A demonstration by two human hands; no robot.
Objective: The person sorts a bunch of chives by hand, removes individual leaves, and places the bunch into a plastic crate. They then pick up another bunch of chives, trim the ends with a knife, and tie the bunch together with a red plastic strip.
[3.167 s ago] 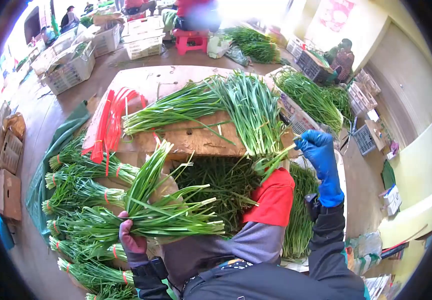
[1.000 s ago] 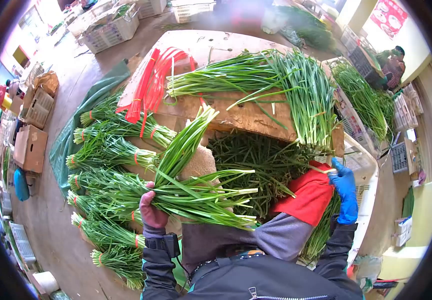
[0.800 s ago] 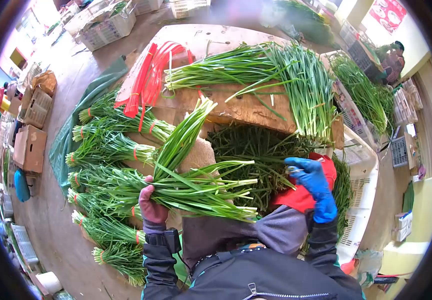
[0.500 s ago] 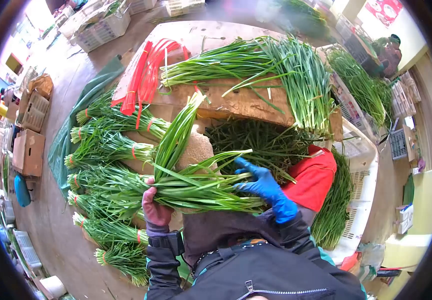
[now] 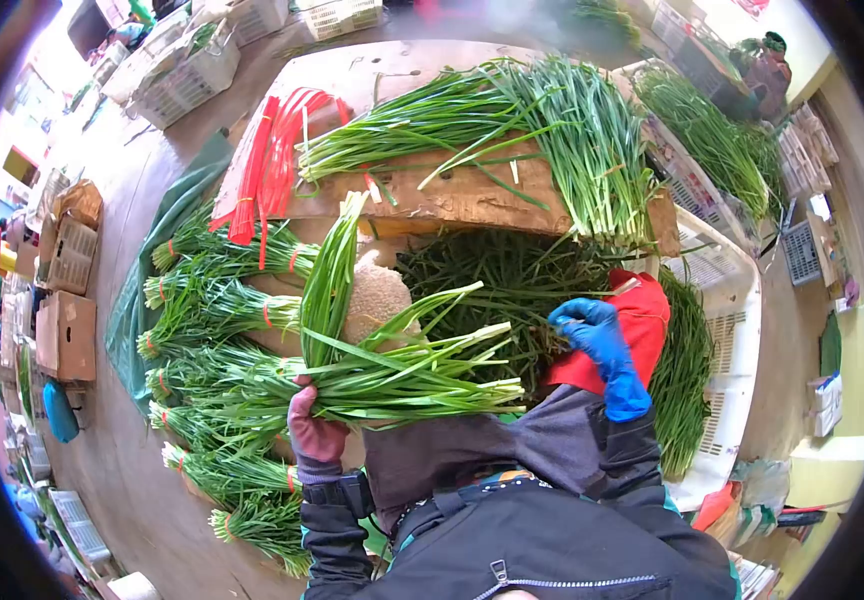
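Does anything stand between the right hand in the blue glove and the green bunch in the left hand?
Nothing visible does: only a gap separates the blue-gloved right hand from the loose, long green leafy bunch in the pink-gloved left hand.

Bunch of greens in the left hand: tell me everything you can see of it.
The bunch is long, narrow green leaves with pale ends, fresh-looking, no tie visible. The left hand grips it. One part points away from the person toward the table; the rest fans rightward, ends uneven. The right hand is apart from it. Its left extent blends into the tied bundles.
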